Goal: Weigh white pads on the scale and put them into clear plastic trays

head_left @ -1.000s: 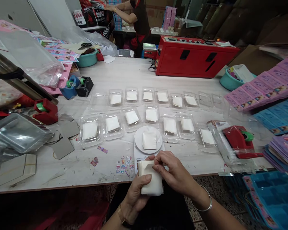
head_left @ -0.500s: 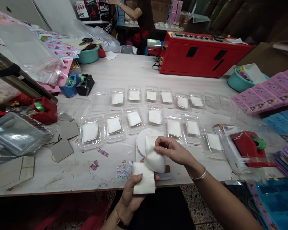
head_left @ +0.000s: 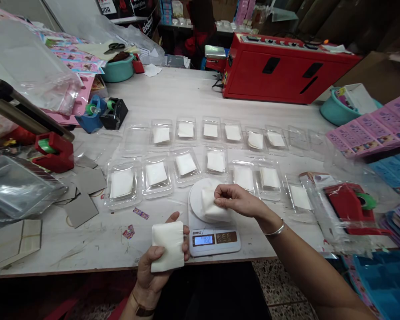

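Observation:
My left hand grips a stack of white square sheets near the table's front edge. To its right, my right hand pinches a few white sheets down on the round plate of a small white digital scale, whose display is lit. Beyond the scale lie two rows of clear plastic trays, most holding a white square.
A red machine stands at the back. Tape dispensers sit at the left and right. Pink and blue card packs are stacked at right, grey cardboard pieces and clear bags at left. Teal bowls hold oddments.
My right hand pulled a few sheets off the stack and carried them forward onto the scale plate. My left hand moved the stack left, uncovering the scale's display.

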`<state>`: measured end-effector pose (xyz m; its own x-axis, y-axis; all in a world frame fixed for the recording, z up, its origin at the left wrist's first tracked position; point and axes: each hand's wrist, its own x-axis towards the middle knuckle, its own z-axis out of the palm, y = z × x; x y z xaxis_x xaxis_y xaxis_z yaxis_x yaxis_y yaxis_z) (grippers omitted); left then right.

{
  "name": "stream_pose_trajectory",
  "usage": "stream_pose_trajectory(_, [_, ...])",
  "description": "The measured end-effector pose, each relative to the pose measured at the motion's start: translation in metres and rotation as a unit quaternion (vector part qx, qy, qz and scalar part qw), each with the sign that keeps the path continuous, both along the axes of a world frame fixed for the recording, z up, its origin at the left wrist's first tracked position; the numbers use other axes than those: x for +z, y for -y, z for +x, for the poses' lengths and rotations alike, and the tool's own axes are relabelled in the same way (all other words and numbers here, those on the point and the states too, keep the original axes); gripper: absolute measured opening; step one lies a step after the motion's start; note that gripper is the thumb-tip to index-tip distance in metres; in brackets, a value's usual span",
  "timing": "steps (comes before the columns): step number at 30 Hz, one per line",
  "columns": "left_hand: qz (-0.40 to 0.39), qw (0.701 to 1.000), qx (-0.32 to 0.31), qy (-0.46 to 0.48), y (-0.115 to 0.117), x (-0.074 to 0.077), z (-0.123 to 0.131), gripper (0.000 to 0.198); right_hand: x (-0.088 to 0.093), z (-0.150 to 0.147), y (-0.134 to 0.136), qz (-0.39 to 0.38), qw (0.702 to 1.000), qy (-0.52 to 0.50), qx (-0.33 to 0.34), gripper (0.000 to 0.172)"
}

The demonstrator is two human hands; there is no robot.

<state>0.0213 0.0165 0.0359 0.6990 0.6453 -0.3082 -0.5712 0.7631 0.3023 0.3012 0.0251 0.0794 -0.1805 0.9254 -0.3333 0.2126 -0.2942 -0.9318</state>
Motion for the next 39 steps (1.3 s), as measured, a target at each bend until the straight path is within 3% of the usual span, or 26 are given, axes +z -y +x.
stream_pose_trajectory(5, [0.007,1.000,0.023,0.000,-0.008,0.009,-0.002,0.065,0.015,-0.001,0.010,0.019,0.997,-0.047,0.052,0.024])
stream_pose_trajectory(10, [-0.002,0.999,0.037,-0.010,-0.010,0.008,-0.005,0.064,0.028,-0.009,0.032,0.019,0.990,-0.019,0.135,0.020])
stream_pose_trajectory(16, [-0.004,0.999,0.036,-0.001,-0.007,0.008,-0.005,0.064,0.031,-0.019,0.058,0.062,0.974,0.033,0.213,0.017])
stream_pose_trajectory(20, [0.007,1.000,0.019,0.009,-0.008,0.008,-0.002,0.068,0.024,-0.024,0.046,0.105,0.965,0.192,0.145,0.015])
stream_pose_trajectory(24, [0.024,1.000,-0.014,0.010,-0.009,0.010,0.007,0.072,0.006,-0.022,0.020,0.138,0.940,0.305,0.061,0.016])
stream_pose_trajectory(28, [0.039,0.998,-0.050,0.004,-0.012,0.014,0.024,0.075,-0.008,-0.016,-0.002,0.155,0.927,0.341,0.026,0.013])
stream_pose_trajectory(35, [0.029,0.997,-0.075,-0.010,-0.022,0.019,0.049,0.073,-0.004,-0.006,-0.020,0.111,0.929,0.353,0.008,0.017])
stream_pose_trajectory(39, [0.019,0.996,-0.079,-0.021,-0.025,0.013,0.056,0.073,-0.009,-0.006,-0.022,0.132,0.910,0.393,0.006,0.015])
